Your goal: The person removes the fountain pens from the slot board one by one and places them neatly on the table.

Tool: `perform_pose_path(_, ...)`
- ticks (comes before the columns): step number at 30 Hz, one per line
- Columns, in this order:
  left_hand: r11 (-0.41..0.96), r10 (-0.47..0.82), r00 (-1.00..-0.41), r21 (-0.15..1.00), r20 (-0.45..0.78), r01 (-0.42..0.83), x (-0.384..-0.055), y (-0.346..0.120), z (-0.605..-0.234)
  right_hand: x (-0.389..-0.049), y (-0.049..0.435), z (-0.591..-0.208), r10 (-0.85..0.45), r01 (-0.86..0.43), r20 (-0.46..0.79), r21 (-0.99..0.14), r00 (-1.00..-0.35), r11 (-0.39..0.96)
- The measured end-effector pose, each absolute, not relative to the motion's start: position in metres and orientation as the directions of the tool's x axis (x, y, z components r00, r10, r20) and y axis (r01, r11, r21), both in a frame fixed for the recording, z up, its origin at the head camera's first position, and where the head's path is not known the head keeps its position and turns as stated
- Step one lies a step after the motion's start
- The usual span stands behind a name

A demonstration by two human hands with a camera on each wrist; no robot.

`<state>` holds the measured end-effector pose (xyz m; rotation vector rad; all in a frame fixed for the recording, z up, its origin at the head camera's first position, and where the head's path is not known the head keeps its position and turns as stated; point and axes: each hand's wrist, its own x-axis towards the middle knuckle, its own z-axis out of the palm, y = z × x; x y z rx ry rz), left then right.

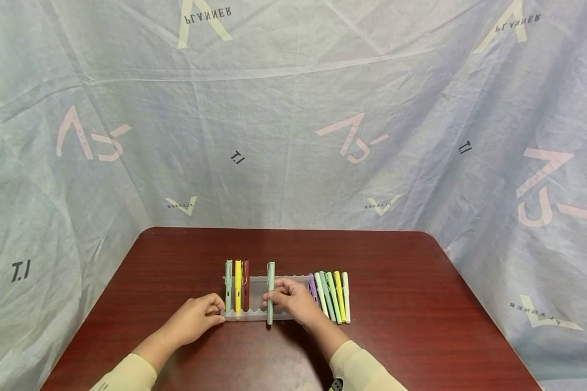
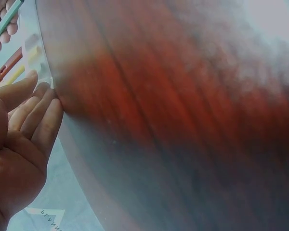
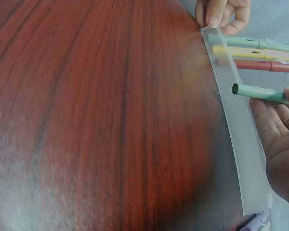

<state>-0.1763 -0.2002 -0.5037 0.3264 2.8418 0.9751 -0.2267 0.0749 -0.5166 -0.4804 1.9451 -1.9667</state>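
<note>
A translucent pen tray [image 1: 249,316] with notched edges lies on the table. Its left end is held by my left hand [image 1: 199,319], thumb at the front corner and fingers curled beside it. Three pens stand side by side in the left part: a pale green pen [image 1: 228,288], a yellow pen [image 1: 238,285] and a dark red pen [image 1: 246,288]. My right hand [image 1: 300,303] pinches another pale green pen [image 1: 271,282] between thumb and fingers, over the tray's middle. In the right wrist view, the held pen's end [image 3: 248,90] juts past the tray's front wall [image 3: 245,163].
At the tray's right end lies a row of several pens, among them a purple pen [image 1: 313,288], a yellow pen [image 1: 341,296] and a white pen [image 1: 347,298]. Grey printed cloth [image 1: 293,163] hangs behind and beside the dark red wooden table [image 1: 396,326].
</note>
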Motion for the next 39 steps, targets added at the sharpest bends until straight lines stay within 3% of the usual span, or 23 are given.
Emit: perform_pose_path(39, 0.756, 0.257, -0.966, 0.625, -0.006, 0.197, -0.176, -0.200, -0.504, -0.229, 0.141, -0.517, -0.432, -0.060, 0.040, -0.998, -0.901, 0.033)
